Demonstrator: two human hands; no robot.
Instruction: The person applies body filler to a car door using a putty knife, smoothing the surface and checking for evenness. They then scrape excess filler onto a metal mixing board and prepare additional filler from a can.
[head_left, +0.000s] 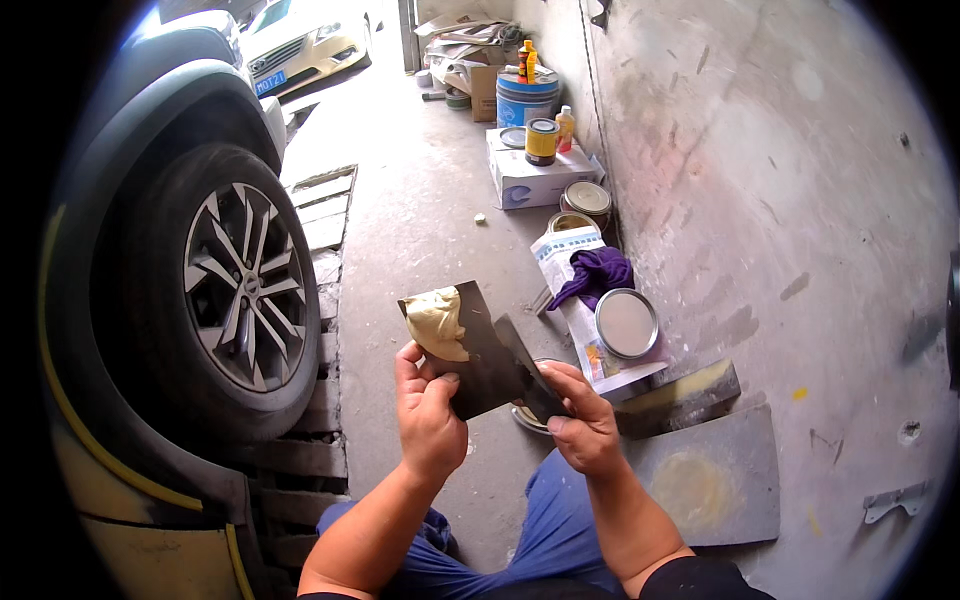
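Note:
My left hand grips the lower left edge of a dark, flat mixing board, its thumb on top. A lump of pale yellow putty sits on the board's upper left part. Between the fingers and thumb of my right hand is a dark, thin putty spreader. It stands tilted against or very close to the board's right side; I cannot tell whether they touch. Both tools are held above the floor, over my knees. Part of an open-looking tin shows behind my right hand.
A car's wheel stands close on the left, beside floor slats. To the right, newspaper bears a purple cloth and a round lid. Farther off are a white box with a tin, and a blue bucket.

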